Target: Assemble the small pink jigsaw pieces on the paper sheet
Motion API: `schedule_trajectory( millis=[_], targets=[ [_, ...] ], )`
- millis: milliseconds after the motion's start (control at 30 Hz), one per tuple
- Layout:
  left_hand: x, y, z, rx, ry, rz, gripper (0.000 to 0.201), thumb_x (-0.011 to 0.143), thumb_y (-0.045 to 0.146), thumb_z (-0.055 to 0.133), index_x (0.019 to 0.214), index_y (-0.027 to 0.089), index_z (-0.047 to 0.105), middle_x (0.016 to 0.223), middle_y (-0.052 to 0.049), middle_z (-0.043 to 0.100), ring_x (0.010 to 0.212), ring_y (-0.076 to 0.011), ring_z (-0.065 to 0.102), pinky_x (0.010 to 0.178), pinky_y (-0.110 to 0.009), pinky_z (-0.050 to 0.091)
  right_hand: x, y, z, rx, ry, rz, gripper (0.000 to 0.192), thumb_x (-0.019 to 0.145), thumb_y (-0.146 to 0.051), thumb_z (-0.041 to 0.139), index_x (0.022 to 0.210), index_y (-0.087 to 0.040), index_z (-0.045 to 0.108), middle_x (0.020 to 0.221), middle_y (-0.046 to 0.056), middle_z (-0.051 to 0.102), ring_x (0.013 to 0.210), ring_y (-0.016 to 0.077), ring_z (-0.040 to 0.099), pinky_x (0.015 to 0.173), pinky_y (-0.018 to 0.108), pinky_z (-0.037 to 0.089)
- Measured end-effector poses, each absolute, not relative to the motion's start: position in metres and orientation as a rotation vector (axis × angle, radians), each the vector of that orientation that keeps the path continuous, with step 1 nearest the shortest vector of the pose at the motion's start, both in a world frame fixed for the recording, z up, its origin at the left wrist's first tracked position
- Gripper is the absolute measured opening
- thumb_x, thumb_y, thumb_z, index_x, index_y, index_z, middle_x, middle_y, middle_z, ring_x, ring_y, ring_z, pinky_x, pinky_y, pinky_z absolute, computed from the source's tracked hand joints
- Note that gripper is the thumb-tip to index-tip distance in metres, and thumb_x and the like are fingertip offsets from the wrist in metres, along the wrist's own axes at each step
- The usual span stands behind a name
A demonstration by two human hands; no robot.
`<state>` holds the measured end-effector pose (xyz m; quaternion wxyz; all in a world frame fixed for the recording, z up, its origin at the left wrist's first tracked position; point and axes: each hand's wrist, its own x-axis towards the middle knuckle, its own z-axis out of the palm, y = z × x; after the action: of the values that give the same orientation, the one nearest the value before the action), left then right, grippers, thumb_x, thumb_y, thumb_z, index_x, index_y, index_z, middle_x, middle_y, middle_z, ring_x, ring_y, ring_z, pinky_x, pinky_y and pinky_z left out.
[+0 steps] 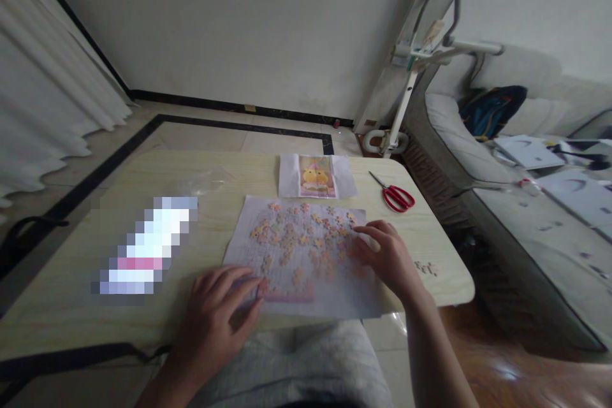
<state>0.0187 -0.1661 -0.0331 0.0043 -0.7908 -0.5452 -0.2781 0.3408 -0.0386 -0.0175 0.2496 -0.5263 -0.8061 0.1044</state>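
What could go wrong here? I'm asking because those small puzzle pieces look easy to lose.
The white sheet carrying the loose puzzle pieces overhangs the table's near edge, so a nudge from the left hand or right hand might tip pieces off. A few stray pieces lie near the right edge and could be swept to the floor.

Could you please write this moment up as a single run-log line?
left hand: flat on sheet's near edge | right hand: on puzzle pieces | scissors: untouched, far right
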Motion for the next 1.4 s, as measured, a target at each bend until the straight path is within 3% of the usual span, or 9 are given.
schedule_trajectory(
  millis=[700,1100,1400],
  targets=[
    [0.019,-0.166,-0.034,-2.481,-1.714,-0.859,0.02,0.085,0.023,0.062,0.105,0.023,0.065,0.106,-0.007,0.064,0.103,-0.0264,0.055,0.087,-0.044,0.04,0.343,-0.129,-0.033,-1.439,-1.962,0.436,0.02,0.09,-0.026,0.057,0.104,-0.022,0.07,0.101,0.009,0.061,0.09,0.0224,0.062,0.078,0.036,0.054],
    [0.019,-0.164,-0.035,-2.474,-1.725,-0.859,0.021,0.084,0.024,0.063,0.105,0.024,0.065,0.106,-0.007,0.064,0.102,-0.0267,0.056,0.087,-0.044,0.041,0.324,-0.133,-0.037,-1.399,-1.997,0.348,0.015,0.087,-0.022,0.06,0.098,-0.023,0.07,0.108,0.01,0.06,0.101,0.0266,0.056,0.087,0.046,0.049],
    [0.018,-0.166,-0.036,-2.467,-1.724,-0.859,0.02,0.085,0.025,0.063,0.104,0.024,0.066,0.106,-0.006,0.065,0.102,-0.0261,0.056,0.087,-0.043,0.041,0.345,-0.155,-0.049,-1.44,-1.811,0.166,0.012,0.088,-0.021,0.059,0.097,-0.023,0.067,0.104,0.01,0.059,0.095,0.0258,0.058,0.08,0.046,0.051]
  ],
)
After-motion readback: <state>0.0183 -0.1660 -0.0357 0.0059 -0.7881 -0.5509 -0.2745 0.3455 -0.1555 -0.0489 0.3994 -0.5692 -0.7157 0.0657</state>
